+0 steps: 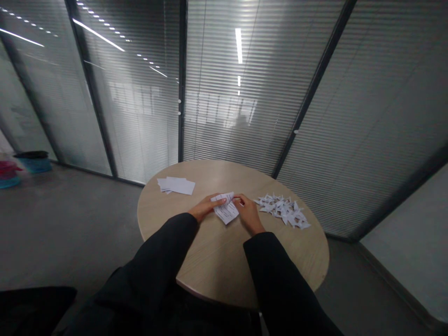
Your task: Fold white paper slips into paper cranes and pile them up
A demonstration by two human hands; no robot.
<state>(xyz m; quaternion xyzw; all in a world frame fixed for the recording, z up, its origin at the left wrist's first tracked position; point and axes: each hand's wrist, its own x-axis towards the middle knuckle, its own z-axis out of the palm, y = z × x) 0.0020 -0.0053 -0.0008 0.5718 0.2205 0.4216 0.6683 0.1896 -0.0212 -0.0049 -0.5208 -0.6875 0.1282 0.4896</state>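
A sheet of printed white paper [226, 208], partly folded, lies on the round wooden table [224, 252] between my hands. My left hand [206, 208] rests its fingertips on the paper's left side and holds it down. My right hand [249, 213] pinches the sheet's upper right corner. To the left lies a small stack of white paper sheets [177, 185]. A loose pile of small folded paper shapes [283, 211] sits close to the right of my right hand.
Glass partitions with grey blinds [231, 93] stand just behind the table. Grey concrete floor [70, 219] surrounds it. A blue bin with a dark lid [34, 162] and a pink and blue container [9, 173] stand at the far left.
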